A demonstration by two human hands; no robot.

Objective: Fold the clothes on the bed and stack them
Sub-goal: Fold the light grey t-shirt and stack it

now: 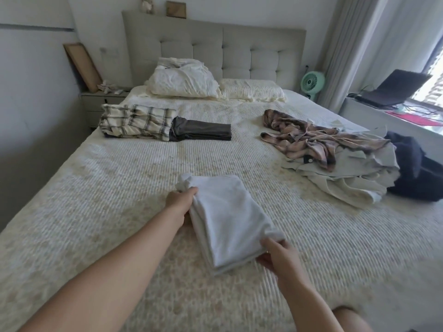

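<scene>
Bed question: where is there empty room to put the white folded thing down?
Bare bedspread lies between the white folded garment and the plaid stack, and mid-bed beside the dark folded pile. The right side is crowded with the unfolded heap.

1 view only: head camera, worn by person standing at foot of bed point(119, 212). Looks forward and down along bed toward headboard point(215, 51). Wide angle, edges bowed, walls and window point(431, 68) curve inward. Near field: both forearms enter from bottom edge, left hand point(181, 200) and right hand point(278, 256) close under lens. Far field: pillows point(182, 82), headboard, wall at top. Left wall and window side both in frame. No 2nd view, no overlap.
</scene>
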